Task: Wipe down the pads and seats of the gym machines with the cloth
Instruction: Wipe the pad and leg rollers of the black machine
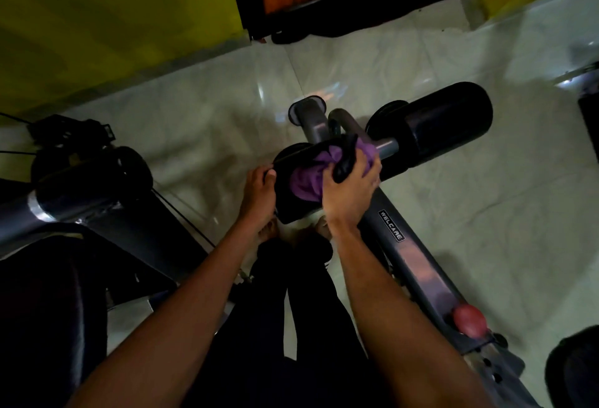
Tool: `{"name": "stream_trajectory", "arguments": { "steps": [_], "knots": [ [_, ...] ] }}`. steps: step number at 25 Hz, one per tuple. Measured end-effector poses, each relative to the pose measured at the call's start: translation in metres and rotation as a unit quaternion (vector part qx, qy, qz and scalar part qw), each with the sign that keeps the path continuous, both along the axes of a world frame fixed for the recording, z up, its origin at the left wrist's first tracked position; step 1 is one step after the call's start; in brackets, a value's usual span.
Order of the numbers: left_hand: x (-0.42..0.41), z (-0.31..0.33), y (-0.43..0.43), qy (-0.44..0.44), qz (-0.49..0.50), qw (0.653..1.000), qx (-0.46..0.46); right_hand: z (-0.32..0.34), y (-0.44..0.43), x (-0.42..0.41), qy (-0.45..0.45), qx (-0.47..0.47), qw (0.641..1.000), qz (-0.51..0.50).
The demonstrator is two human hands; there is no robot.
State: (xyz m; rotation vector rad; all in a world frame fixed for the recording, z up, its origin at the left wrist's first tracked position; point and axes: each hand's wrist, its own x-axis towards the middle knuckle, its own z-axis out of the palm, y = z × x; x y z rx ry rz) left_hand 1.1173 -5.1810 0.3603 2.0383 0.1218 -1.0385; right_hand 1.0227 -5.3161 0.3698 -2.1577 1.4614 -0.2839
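Left hand [259,193] grips the left end of the black roller pad [285,200], fingers curled over its edge. Right hand [351,190] clutches the bunched purple cloth [306,182] and presses it onto the pad's top face. Cloth sits between the two hands, touching the pad; a bit of it shows past the right fingers on the far side. Glossy black object [345,161] lies across the right fingers, can't tell what it is. Beyond the right hand: second roller pad [447,122] on the same crossbar, nothing touching it. Grey frame bar [418,265] marked WELCARE runs from under the right wrist along the right forearm, with a red knob [470,320] on it beside that forearm. Pale tiled floor [486,213] underneath. Left of the left forearm: another black pad [94,177], dim and blurred.
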Motion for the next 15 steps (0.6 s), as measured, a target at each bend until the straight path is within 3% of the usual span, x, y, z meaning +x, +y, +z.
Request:
{"name": "stream_trajectory", "arguments": {
  "steps": [2,6,9,11,15],
  "knots": [
    [0.012,-0.003,-0.002,-0.009,0.016,1.000,-0.005,-0.002,0.038,-0.014,-0.010,0.017,0.999,-0.031],
    [0.025,-0.013,-0.011,0.043,0.034,0.998,-0.009,0.004,0.115,-0.030,0.039,0.021,0.985,0.165],
    [0.002,-0.046,0.005,0.035,0.092,0.995,-0.022,0.011,0.092,-0.006,0.030,0.000,0.968,0.249],
    [-0.017,-0.034,0.006,0.041,0.124,0.990,-0.052,0.014,0.055,0.011,0.065,-0.029,0.969,0.237],
    [-0.026,0.022,-0.004,-0.041,0.097,0.993,-0.058,0.002,0.004,0.007,0.024,-0.036,0.998,0.052]
  ]
}}
